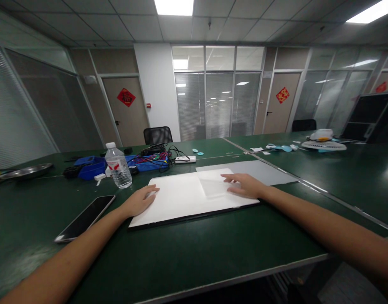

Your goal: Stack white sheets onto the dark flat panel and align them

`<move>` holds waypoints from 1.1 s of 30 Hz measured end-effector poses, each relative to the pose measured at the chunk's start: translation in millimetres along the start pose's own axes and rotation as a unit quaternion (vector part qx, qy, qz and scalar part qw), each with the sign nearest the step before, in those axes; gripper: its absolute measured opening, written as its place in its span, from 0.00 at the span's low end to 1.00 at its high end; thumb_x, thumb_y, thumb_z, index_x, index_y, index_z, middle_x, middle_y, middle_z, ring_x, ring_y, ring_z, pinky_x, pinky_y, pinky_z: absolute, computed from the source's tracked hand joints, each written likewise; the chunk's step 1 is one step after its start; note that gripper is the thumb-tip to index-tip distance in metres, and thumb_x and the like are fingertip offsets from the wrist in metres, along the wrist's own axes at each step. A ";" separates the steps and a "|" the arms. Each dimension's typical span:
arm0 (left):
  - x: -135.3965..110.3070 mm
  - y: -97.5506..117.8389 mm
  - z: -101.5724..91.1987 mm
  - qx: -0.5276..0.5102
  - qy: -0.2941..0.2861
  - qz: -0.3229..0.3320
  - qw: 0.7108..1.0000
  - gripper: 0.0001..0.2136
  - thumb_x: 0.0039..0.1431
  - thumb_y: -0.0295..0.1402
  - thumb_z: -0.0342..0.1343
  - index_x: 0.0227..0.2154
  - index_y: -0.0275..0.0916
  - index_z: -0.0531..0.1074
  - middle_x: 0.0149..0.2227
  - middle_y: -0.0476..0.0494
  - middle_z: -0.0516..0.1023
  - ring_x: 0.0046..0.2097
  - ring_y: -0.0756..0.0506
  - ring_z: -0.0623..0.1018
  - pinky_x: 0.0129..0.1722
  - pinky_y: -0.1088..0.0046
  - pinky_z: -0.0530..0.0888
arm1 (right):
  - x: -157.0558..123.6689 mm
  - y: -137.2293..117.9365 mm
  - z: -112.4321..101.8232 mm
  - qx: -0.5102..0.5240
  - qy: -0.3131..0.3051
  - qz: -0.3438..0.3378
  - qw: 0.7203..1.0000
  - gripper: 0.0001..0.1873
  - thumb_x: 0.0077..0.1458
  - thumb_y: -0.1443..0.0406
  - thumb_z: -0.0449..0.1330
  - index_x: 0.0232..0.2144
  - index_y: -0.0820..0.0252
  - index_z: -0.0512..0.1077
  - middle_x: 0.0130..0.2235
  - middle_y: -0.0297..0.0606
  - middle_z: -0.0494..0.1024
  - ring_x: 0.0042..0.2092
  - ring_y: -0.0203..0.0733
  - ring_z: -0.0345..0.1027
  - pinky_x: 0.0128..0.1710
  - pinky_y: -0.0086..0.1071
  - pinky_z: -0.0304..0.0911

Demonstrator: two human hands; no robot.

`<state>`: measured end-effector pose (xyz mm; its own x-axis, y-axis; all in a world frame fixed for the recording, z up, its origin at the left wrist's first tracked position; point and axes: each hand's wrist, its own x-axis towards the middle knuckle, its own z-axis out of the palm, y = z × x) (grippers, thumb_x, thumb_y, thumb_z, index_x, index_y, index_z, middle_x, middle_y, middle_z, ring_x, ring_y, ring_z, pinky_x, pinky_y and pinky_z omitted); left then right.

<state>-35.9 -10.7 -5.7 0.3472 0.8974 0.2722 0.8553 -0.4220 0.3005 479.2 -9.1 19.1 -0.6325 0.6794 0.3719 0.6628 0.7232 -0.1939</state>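
Observation:
White sheets of paper (177, 196) lie on a thin dark board (194, 216) in front of me. My left hand (141, 200) rests with fingers stretched out on the left edge of the paper. Over the right part, my right hand (242, 185) has its fingers apart, at a smaller white piece of paper (212, 185); whether the fingertips touch it I cannot tell. A dark-screened phone (86, 219) lies left of my left forearm. Behind my left hand stands a clear water bottle (119, 166) with a white cap.
A grey sheet (260, 171) lies behind my right hand. Blue trays (149, 162) with tangled wires and a white power strip (185, 159) are at the back. A metal pan (29, 171) is far left, a white fan (323, 143) far right. A metal seam (310, 185) crosses the green table.

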 end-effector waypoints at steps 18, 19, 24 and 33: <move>0.0 5.5 -2.0 -0.007 -0.008 -0.007 1.000 0.31 0.61 0.51 0.46 0.59 0.36 0.73 0.67 0.34 0.69 0.67 0.36 0.68 0.69 0.54 0.60 | -5.9 38.6 -6.6 -0.086 0.026 0.136 0.987 0.24 0.65 0.52 0.51 0.46 0.56 0.82 0.47 0.42 0.84 0.46 0.49 0.77 0.47 0.40 0.68; 0.0 4.9 -1.6 -0.006 -0.004 -0.007 1.000 0.31 0.61 0.51 0.46 0.60 0.35 0.72 0.67 0.34 0.68 0.68 0.36 0.68 0.69 0.54 0.60 | -3.1 29.6 -4.9 -0.076 0.023 0.115 0.990 0.24 0.65 0.51 0.52 0.45 0.56 0.82 0.47 0.42 0.84 0.46 0.50 0.77 0.47 0.40 0.68; 0.4 3.1 -0.7 -0.004 0.008 -0.003 1.000 0.32 0.61 0.50 0.48 0.62 0.34 0.69 0.69 0.32 0.65 0.69 0.35 0.65 0.70 0.54 0.59 | 2.8 6.9 3.1 -0.016 0.013 0.058 0.998 0.24 0.66 0.48 0.53 0.49 0.53 0.81 0.49 0.41 0.83 0.46 0.50 0.77 0.48 0.43 0.70; 1.4 2.9 -0.7 0.003 -0.009 -0.004 1.000 0.32 0.62 0.52 0.46 0.62 0.35 0.70 0.69 0.33 0.65 0.69 0.35 0.65 0.70 0.53 0.58 | -5.6 48.5 1.3 -0.149 0.064 0.168 0.972 0.23 0.63 0.51 0.54 0.45 0.57 0.82 0.47 0.46 0.83 0.49 0.55 0.76 0.53 0.48 0.68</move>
<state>-33.2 -10.7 -3.8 0.3473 0.9030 0.2531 0.8603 -0.4142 0.2973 514.4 22.3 6.4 -0.3173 0.8364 0.4470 0.9221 0.3821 -0.0603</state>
